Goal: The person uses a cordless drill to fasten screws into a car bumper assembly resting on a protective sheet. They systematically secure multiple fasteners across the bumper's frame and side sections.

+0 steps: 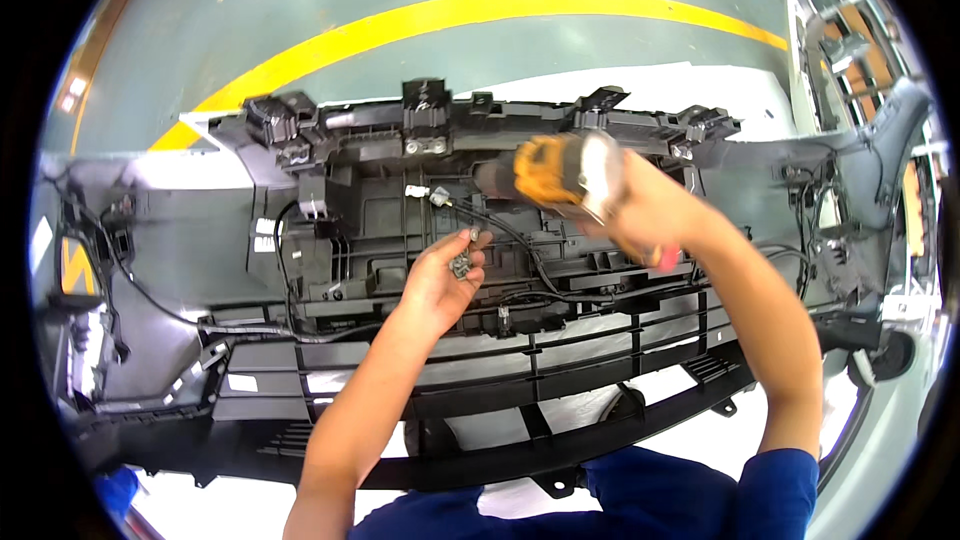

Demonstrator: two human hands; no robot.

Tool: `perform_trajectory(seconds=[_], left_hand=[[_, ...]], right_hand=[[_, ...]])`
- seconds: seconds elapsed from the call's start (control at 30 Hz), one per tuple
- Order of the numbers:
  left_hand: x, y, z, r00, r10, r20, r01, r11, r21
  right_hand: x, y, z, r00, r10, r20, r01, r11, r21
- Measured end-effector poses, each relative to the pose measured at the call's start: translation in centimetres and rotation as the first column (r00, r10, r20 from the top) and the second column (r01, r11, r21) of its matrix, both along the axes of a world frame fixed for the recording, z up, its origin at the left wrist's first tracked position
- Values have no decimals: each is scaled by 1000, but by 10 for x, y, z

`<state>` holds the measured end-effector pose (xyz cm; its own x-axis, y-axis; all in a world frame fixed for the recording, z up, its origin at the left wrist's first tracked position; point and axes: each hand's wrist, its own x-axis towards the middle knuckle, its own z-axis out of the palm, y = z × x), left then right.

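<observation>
Drill (548, 172), yellow and black, one (blurred): above the black bumper (450, 402), right hand (645, 205) wrapped round its grip. Presumably heavy, rigid; best held by the handle.
Small metal pieces (461, 266), several (screws, probably): in the left hand (437, 282), half-curled around them, apart from the right. Likely light, hard, slippery; best pinched singly.

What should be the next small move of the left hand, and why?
Perhaps the left hand should raise the small piece it pinches toward the yellow drill: more metal pieces lie in its palm, and the right hand holds the drill nearby.
</observation>
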<state>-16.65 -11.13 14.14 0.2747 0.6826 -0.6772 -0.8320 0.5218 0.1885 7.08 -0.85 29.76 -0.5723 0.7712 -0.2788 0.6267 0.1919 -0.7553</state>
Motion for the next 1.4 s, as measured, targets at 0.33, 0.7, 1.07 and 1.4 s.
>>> perform_trajectory(seconds=[0.33, 0.7, 1.07, 1.4], left_hand=[[68, -16, 69, 978, -210, -13, 207, 952, 227], [163, -55, 74, 897, -389, -210, 423, 894, 151], [196, -51, 80, 867, -457, -197, 490, 852, 182], [293, 7, 68, 722, -620, -308, 655, 756, 13]], right_hand=[[73, -160, 40, 887, -455, -80, 424, 870, -253], [178, -276, 18, 715, -671, -194, 594, 730, -337], [221, -278, 18, 722, -631, -285, 505, 761, -407], [277, -230, 38, 739, -655, -156, 597, 745, -297]])
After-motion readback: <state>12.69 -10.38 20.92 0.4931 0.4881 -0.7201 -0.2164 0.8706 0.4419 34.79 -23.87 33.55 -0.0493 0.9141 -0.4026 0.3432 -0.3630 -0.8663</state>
